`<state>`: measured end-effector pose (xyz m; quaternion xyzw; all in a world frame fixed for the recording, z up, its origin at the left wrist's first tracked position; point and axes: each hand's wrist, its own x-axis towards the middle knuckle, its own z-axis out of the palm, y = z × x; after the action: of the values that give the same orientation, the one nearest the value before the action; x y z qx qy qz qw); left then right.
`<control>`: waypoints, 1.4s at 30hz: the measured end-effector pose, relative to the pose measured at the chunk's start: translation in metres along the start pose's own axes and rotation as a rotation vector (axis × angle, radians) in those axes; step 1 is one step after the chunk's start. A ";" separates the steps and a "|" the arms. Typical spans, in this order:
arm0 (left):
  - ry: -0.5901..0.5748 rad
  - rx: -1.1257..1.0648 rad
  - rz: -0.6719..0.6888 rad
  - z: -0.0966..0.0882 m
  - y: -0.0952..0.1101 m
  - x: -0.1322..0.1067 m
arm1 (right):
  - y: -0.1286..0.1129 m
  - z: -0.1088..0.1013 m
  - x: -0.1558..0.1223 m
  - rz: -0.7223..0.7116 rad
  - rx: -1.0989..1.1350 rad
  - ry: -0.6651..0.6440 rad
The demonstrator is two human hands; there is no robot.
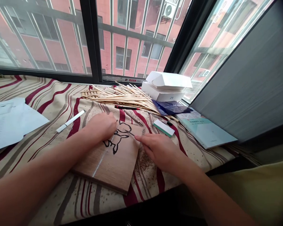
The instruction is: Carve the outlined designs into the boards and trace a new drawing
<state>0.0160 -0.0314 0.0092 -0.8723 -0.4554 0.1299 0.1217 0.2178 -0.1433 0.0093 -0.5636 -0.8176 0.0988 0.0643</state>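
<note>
Where the left hand (101,126) rests, the wooden board (106,166) shows black outlines.

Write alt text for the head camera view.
The left hand rests on a wooden board bearing a black animal outline, while the right hand holds a thin pointed tool to it. Thin wooden sticks and a white box lie beyond on a striped cloth by a barred window.
</note>
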 end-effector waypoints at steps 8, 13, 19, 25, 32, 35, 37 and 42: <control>-0.030 -0.025 -0.021 -0.002 0.000 -0.002 | -0.020 0.008 -0.003 0.120 -0.090 0.013; -0.021 -0.038 -0.024 -0.010 0.002 -0.009 | -0.023 0.007 -0.001 0.120 -0.062 0.039; -0.046 -0.019 -0.045 -0.014 0.002 -0.010 | -0.034 0.011 0.004 0.127 -0.167 0.036; -0.061 0.007 -0.034 -0.014 0.001 -0.008 | -0.036 0.010 0.003 0.136 -0.195 0.011; -0.061 0.020 -0.049 -0.015 0.003 -0.012 | -0.041 0.009 0.001 0.147 -0.197 -0.001; -0.054 0.002 -0.053 -0.013 0.003 -0.011 | -0.043 0.009 0.001 0.153 -0.199 0.009; -0.067 -0.005 -0.065 -0.012 0.002 -0.010 | -0.043 0.010 0.002 0.147 -0.198 0.025; -0.074 -0.007 -0.057 -0.013 0.003 -0.010 | -0.043 0.012 0.002 0.139 -0.199 0.033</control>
<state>0.0170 -0.0423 0.0218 -0.8540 -0.4848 0.1567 0.1053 0.1750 -0.1577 0.0075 -0.6241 -0.7811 0.0120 0.0143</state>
